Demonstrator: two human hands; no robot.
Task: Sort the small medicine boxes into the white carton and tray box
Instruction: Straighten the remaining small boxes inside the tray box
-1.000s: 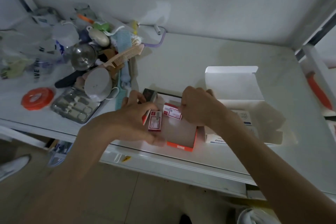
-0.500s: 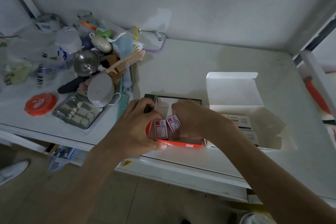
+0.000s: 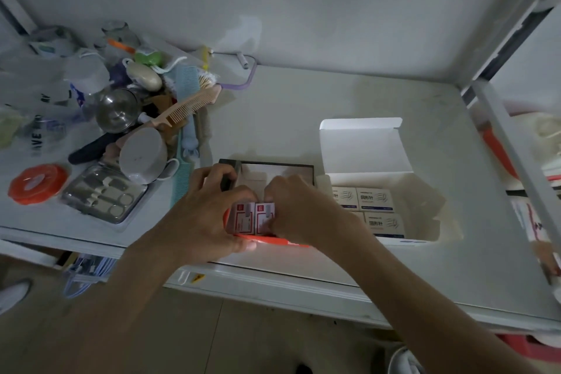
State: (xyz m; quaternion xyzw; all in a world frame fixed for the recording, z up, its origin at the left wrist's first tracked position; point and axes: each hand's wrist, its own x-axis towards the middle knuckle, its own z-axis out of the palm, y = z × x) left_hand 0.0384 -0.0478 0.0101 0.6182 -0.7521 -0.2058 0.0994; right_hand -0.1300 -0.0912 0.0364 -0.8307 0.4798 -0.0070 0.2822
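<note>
A shallow tray box (image 3: 273,240) with an orange front rim and dark back edge lies near the table's front edge. Two small red-and-white boxes stand side by side at its front left. My left hand (image 3: 206,215) grips the left box (image 3: 243,218) and the tray's left side. My right hand (image 3: 299,211) pinches the right box (image 3: 264,218). Just to the right sits the white carton (image 3: 422,222), lid up, holding several cream boxes with blue print (image 3: 375,199).
A heap of clutter fills the left of the table: peach comb (image 3: 185,108), teal comb (image 3: 182,173), steel bowl (image 3: 117,111), manicure kit (image 3: 103,196), orange lid (image 3: 36,184). A white shelf post (image 3: 513,155) rises at the right.
Both hands carried the two red-and-white boxes down from above the tray's middle to its front left and set them side by side.
</note>
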